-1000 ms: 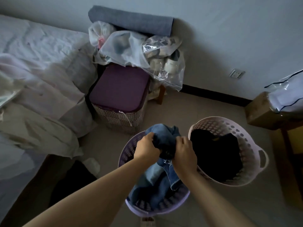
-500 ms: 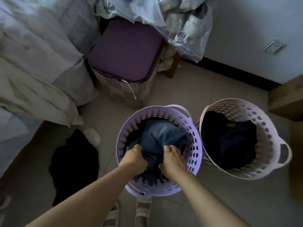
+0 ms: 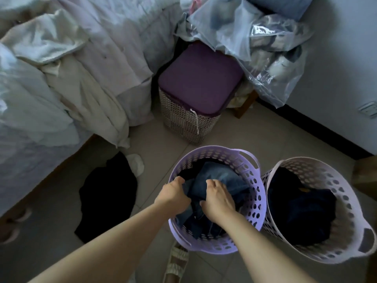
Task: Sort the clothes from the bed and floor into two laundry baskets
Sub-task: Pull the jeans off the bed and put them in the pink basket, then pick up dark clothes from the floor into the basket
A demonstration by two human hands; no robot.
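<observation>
Dim, cool indoor light
Glare on plastic bag [image 3: 271,48]; black garment [image 3: 108,199] crushed to shadow; wide-angle bending at edges, soft focus

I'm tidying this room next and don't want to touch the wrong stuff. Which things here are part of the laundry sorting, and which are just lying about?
Part of the job:
purple basket
denim clothes under left hand and right hand
white basket with dark clothes
black garment, white item on floor
pale clothes on bed

Lying about:
purple-lidded hamper
plastic bags
</observation>
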